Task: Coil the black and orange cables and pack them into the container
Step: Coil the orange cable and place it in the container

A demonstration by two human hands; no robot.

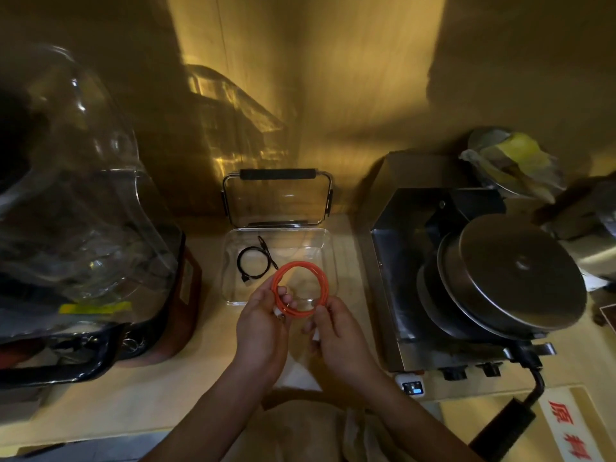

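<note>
A clear plastic container (328, 248) sits open on the counter in front of me. Inside it, at the left, lies the black cable (252, 261) wound into a small loop. The orange cable (301, 288) is wound into a round coil of several turns and hangs above the container's near edge. My left hand (263, 323) pinches the coil's lower left side. My right hand (336, 331) holds its lower right side, with a white plug end showing by the fingers.
The container's clear lid (278, 201) with a black handle leans upright against the wall behind it. A large blender with a clear cover (83, 228) crowds the left. A steel waffle-type machine (483, 278) stands at the right, and a small white device (411, 386) lies before it.
</note>
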